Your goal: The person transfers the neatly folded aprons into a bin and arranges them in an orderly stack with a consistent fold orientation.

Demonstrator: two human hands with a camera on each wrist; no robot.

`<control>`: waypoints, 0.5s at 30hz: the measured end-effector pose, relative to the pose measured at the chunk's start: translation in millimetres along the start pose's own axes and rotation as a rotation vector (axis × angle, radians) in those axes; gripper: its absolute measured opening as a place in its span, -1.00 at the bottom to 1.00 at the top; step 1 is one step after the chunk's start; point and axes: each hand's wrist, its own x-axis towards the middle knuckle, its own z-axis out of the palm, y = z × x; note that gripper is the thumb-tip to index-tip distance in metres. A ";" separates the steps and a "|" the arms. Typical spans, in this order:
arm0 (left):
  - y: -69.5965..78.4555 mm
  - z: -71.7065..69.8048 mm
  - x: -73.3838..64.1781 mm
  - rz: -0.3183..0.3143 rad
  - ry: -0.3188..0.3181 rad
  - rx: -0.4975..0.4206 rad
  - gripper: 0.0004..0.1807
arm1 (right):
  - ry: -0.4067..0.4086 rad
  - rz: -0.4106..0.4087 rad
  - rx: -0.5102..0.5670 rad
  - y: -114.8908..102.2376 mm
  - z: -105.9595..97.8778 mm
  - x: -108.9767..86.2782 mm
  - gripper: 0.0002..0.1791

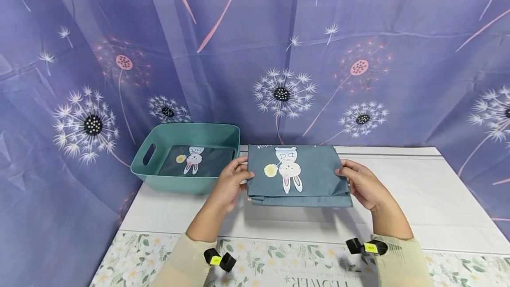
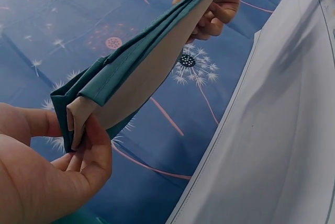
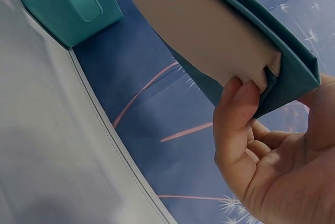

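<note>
Both hands hold a folded dark teal cloth (image 1: 314, 172) by its two ends, raised over the table. A white rabbit with a yellow flower is printed on its upper face; its pale beige underside (image 2: 144, 80) shows in both wrist views. My left hand (image 1: 231, 180) pinches the left end, thumb on top and fingers beneath. At the right end, my right hand (image 1: 364, 185) pinches in the same way. Left of the cloth stands a green plastic basket (image 1: 179, 183) with a handle hole. Inside it lies another dark teal folded cloth (image 1: 215, 160) with a similar rabbit print.
A white tablecloth (image 1: 418, 198) covers the table, with a floral band (image 1: 271, 256) along the near side. Behind and at the sides hangs a purple-blue curtain (image 1: 223, 83) with a dandelion pattern. The basket stands close to the curtain.
</note>
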 end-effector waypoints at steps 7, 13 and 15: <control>4.1 -1.9 0.5 0.001 -0.003 -0.001 -0.36 | -0.021 -0.010 0.011 -0.7 1.3 0.6 -0.88; 6.9 -3.7 0.3 0.016 -0.007 -0.013 -0.36 | -0.026 -0.013 0.032 -1.4 2.7 0.0 -0.87; 7.5 -5.1 0.5 0.019 -0.011 -0.010 -0.37 | -0.027 -0.015 0.036 -2.1 3.7 -0.1 -0.87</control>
